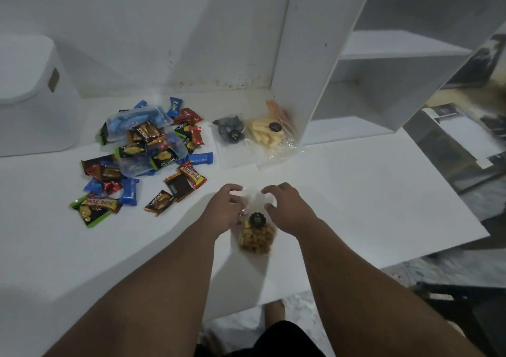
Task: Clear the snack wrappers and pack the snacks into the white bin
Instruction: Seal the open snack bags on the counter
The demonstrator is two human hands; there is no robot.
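Betw. left hand (224,210) & right hand (288,209): clear plastic bag of golden-brown snack cubes (256,238), both hands' fingers curled on its crinkly top. Prob. light, soft, slippery, cubes crumbly; hold by neck, no squeezing.

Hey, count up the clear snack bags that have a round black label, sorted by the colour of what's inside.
bag of golden-brown cubes: 1
bag of dark cookies: 1
bag of pale yellow sticks: 1
Total: 3
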